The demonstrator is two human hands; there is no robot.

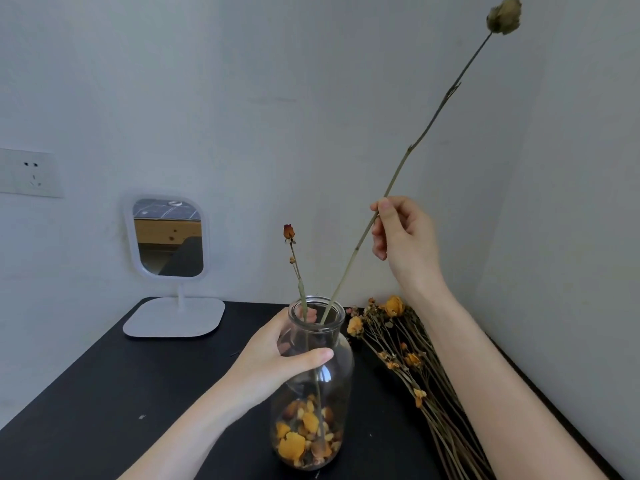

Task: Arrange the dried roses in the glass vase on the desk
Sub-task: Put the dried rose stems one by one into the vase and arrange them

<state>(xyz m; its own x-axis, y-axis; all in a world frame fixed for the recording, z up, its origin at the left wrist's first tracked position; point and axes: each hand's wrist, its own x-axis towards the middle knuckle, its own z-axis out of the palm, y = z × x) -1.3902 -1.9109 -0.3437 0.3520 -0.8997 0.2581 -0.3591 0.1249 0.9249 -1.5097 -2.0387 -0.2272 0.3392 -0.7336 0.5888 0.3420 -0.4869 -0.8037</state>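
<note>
My right hand is pinching a long dried rose partway up its stem, thumb and fingertips clamped on it; the stem slants up and to the right with the faded bloom way up high, and its bottom end is poked down into the mouth of the glass vase; my left hand is wrapped around the vase's neck, thumb across the front, fingers curled round the back; the vase sits on the black desk with a heap of orange petals and bits at the bottom; a short rose with a small red bud already stands in it; just right of the vase lies a bundle of dried roses on the desk; back left there's a white stand mirror, plus a wall socket.
</note>
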